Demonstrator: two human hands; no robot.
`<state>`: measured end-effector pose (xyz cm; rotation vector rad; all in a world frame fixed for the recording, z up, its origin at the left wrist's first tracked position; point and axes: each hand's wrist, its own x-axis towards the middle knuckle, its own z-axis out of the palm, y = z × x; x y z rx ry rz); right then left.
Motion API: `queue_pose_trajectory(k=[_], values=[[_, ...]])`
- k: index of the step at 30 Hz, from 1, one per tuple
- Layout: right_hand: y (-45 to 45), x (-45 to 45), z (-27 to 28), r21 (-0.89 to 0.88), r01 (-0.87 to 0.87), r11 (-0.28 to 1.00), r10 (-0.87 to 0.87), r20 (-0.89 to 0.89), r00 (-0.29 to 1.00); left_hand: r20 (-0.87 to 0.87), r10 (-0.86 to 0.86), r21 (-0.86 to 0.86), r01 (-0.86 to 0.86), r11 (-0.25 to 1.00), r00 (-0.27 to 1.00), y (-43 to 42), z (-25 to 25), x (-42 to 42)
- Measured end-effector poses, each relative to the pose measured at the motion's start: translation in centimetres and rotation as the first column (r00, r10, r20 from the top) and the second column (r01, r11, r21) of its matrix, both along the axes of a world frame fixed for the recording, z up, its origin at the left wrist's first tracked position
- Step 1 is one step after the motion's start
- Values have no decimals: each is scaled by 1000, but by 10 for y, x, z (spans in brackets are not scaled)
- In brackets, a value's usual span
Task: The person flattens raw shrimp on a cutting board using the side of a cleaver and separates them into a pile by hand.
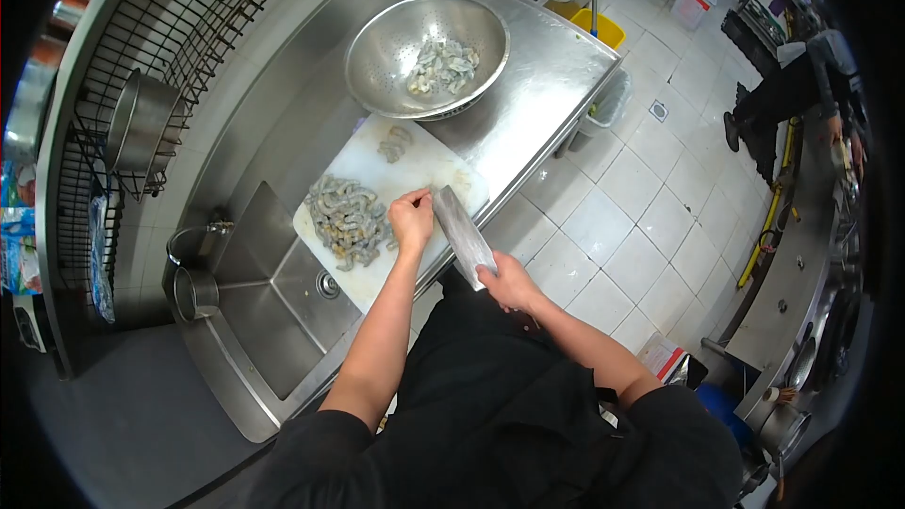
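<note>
A white cutting board (363, 153) lies across the sink edge and the steel counter. On its left part is a pile of raw shrimp (347, 223), with a few more shrimp (395, 143) near its far edge. My left hand (411, 221) is closed over the board, right of the pile; what its fingers pinch is too small to make out. My right hand (509, 281) grips a wide-bladed cleaver (462, 238), whose blade reaches over the board's near edge close to my left fingertips. Beyond the board stands a steel colander (372, 61) holding shrimp pieces (443, 67).
Left of the board is a steel sink (273, 292). A wire rack (189, 28) with a metal pot (143, 123) hangs above it. A yellow bucket (608, 30) stands beyond the counter. Another person (787, 85) stands at the far right.
</note>
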<state>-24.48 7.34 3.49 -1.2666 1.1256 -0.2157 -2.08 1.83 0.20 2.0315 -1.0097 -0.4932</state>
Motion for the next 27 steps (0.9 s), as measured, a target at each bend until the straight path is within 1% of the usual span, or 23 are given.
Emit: queue_pose_trajectory(k=[2, 3, 4, 5, 7, 8, 9, 10, 11, 12, 13, 14, 15, 16, 17, 18, 19, 20, 22, 23, 25, 26, 27], values=[[-2, -13, 18, 51, -26, 998, 25, 18, 1000, 8, 30, 9, -30, 1000, 1000, -5, 5, 0], [-3, -19, 25, 99, -53, 994, 49, 37, 998, -13, -10, 73, 11, 997, 1000, -8, 14, -1], [-4, -24, 27, 98, -50, 994, 46, 34, 998, -37, -47, 134, 52, 990, 998, -12, 22, -3], [-6, -28, 28, 118, -34, 992, 33, 6, 999, -39, -48, 132, 53, 990, 998, -16, 23, -4], [-8, -31, 34, 135, -23, 991, 26, -20, 999, 193, -132, 221, 88, 971, 972, -25, 14, 1], [-10, -31, 38, 128, 8, 992, -6, -17, 1000, 196, -127, 219, 83, 972, 972, -33, 6, 10], [-12, -31, 40, 120, 40, 992, -39, -16, 999, 44, -102, 140, 95, 986, 994, -43, -12, 26], [-14, -30, 39, 117, 37, 992, -36, -16, 999, -113, -88, 59, 95, 994, 990, -53, -6, 33], [-16, -30, 36, 93, 52, 994, -50, -26, 998, -292, -48, -44, 37, 998, 955, -61, 1, 44], [-16, -29, 34, 69, 68, 995, -66, -36, 997, -423, -34, -109, -14, 994, 906, -69, 19, 53], [-16, -27, 32, 71, 70, 995, -67, -39, 997, -546, -29, -164, -73, 984, 837, -72, 30, 65], [-18, -25, 30, 57, 68, 996, -66, -45, 997, -548, -29, -162, -72, 984, 836, -69, 36, 82], [-19, -23, 29, 42, 66, 997, -64, -51, 997, -141, -124, 9, 126, 992, 982, -66, 42, 102], [-18, -20, 27, 41, 66, 997, -64, -52, 997, 265, -290, 244, 227, 943, 920, -63, 45, 119], [-17, -17, 25, 23, 72, 997, -71, -47, 996, 264, -291, 244, 228, 943, 920, -59, 47, 132], [-17, -15, 23, 5, 78, 997, -78, -41, 996, 363, -511, 558, 257, 789, 779, -52, 50, 141], [-17, -13, 22, 7, 79, 997, -78, -41, 996, 358, -720, 811, 185, 556, 595, -45, 50, 145], [-18, -10, 22, 0, 53, 999, -52, -47, 998, 356, -721, 812, 185, 553, 595, -40, 49, 147], [-20, -5, 20, -7, 29, 1000, -29, -51, 998, 322, -684, 727, 292, 621, 654, -31, 62, 140], [-21, -2, 19, -25, 24, 999, -25, -41, 999, 319, -685, 729, 293, 619, 654, -26, 59, 136], [-22, 5, 17, -42, 21, 999, -23, -33, 999, 215, -557, 385, 455, 803, 802, -18, 48, 121], [-24, 8, 15, -25, 37, 999, -38, -27, 999, 212, -558, 386, 456, 802, 802, -15, 44, 112], [-25, 10, 13, -8, 52, 999, -52, -22, 998, 72, -577, 382, 512, 769, 814, -12, 39, 100]])
